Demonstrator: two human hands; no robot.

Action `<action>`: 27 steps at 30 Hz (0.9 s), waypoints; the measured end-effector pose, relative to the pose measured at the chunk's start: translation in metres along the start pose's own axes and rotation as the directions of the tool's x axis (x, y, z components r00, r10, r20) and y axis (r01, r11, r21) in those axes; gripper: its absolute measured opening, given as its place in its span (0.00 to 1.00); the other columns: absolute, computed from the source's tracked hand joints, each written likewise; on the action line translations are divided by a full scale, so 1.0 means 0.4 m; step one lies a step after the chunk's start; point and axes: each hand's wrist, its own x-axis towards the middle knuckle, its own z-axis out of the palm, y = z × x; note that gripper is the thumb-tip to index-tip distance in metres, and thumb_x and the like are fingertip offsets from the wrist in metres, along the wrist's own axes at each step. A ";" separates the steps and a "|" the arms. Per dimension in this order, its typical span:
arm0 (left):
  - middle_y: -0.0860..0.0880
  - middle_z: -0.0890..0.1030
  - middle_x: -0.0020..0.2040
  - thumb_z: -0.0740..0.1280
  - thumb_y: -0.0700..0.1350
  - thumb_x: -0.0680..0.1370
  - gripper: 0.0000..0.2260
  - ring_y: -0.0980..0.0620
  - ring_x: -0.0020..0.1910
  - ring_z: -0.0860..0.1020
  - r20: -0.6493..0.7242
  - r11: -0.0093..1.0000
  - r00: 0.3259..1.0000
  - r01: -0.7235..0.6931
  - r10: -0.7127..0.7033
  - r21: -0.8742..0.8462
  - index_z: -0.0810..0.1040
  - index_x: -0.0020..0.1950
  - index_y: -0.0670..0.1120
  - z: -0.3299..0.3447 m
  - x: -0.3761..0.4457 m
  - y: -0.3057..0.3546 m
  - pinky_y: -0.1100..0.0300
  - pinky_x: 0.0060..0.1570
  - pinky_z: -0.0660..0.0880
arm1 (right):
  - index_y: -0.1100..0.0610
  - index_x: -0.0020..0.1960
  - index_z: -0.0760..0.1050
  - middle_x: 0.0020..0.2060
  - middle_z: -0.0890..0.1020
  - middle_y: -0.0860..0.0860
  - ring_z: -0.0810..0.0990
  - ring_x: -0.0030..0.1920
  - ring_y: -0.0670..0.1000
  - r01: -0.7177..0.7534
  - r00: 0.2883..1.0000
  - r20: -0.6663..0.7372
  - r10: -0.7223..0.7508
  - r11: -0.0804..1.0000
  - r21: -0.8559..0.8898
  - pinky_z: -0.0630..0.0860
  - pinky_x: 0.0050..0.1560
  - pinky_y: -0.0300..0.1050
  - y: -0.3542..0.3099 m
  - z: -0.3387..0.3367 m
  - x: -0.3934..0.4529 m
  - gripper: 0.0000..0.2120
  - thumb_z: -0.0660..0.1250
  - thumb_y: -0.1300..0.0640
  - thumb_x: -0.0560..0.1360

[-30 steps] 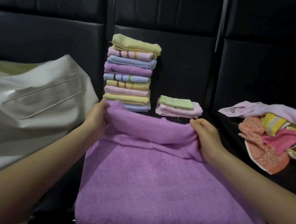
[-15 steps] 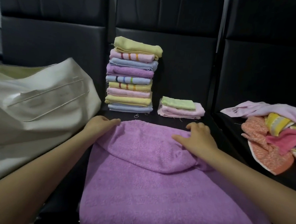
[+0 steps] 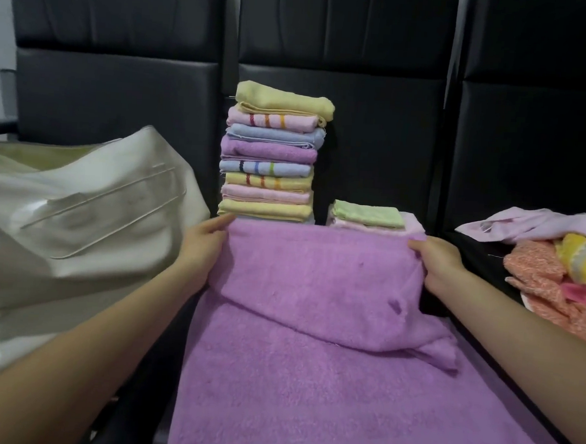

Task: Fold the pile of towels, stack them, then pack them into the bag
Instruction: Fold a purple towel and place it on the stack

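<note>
A large purple towel (image 3: 309,377) is spread over the black seat in front of me, its far part lifted and folded toward me. My left hand (image 3: 202,247) grips the fold's left corner and my right hand (image 3: 435,261) grips its right corner. Behind the fold stands a tall stack of folded towels (image 3: 272,152), with a short stack of small green and pink cloths (image 3: 370,218) to its right. A cream bag (image 3: 79,215) lies at the left. A pile of unfolded towels (image 3: 563,269) sits at the right.
Black padded seat backs (image 3: 347,46) rise behind everything. The seats are split by narrow gaps between the bag, the stacks and the loose pile.
Both hands went from lying on the folded edge to gripping its corners, and the fold is now raised higher, covering the bottom of the two stacks.
</note>
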 end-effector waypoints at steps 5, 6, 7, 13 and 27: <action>0.40 0.81 0.57 0.61 0.39 0.77 0.12 0.40 0.57 0.77 0.172 0.661 0.983 -0.172 0.066 0.731 0.83 0.54 0.43 -0.011 0.004 -0.059 0.56 0.55 0.71 | 0.70 0.63 0.72 0.43 0.76 0.59 0.74 0.44 0.55 0.036 0.999 -0.017 -0.044 0.942 -0.333 0.72 0.44 0.49 0.065 -0.011 0.024 0.20 0.63 0.72 0.70; 0.38 0.79 0.59 0.60 0.41 0.77 0.12 0.38 0.59 0.75 0.182 0.601 0.980 -0.192 0.078 0.776 0.82 0.55 0.45 -0.009 0.001 -0.062 0.54 0.57 0.70 | 0.65 0.64 0.72 0.47 0.77 0.57 0.75 0.48 0.55 0.074 0.996 -0.011 -0.087 0.910 -0.409 0.74 0.50 0.50 0.059 -0.013 0.014 0.21 0.64 0.68 0.71; 0.38 0.75 0.64 0.60 0.44 0.78 0.13 0.38 0.63 0.71 0.175 0.566 0.981 -0.189 0.080 0.802 0.81 0.59 0.47 -0.002 -0.009 -0.059 0.51 0.62 0.68 | 0.60 0.65 0.72 0.52 0.77 0.55 0.76 0.53 0.55 0.125 0.990 0.003 -0.142 0.857 -0.501 0.74 0.56 0.50 0.052 -0.017 0.006 0.21 0.65 0.64 0.72; 0.42 0.67 0.71 0.62 0.48 0.79 0.15 0.41 0.71 0.63 0.253 0.535 0.911 -0.397 0.325 0.745 0.76 0.65 0.48 0.038 -0.130 0.007 0.47 0.69 0.62 | 0.55 0.55 0.78 0.48 0.80 0.53 0.78 0.47 0.51 0.458 0.889 0.272 -0.368 0.736 -0.498 0.73 0.45 0.39 0.016 -0.062 -0.130 0.10 0.65 0.63 0.75; 0.61 0.69 0.47 0.60 0.75 0.59 0.24 0.62 0.49 0.68 0.869 0.389 0.492 -0.790 -0.060 0.474 0.65 0.47 0.64 -0.057 -0.481 0.066 0.61 0.53 0.71 | 0.45 0.54 0.71 0.54 0.69 0.41 0.67 0.55 0.41 0.874 0.420 0.892 0.165 0.190 -0.447 0.65 0.58 0.32 0.020 -0.194 -0.439 0.23 0.76 0.40 0.66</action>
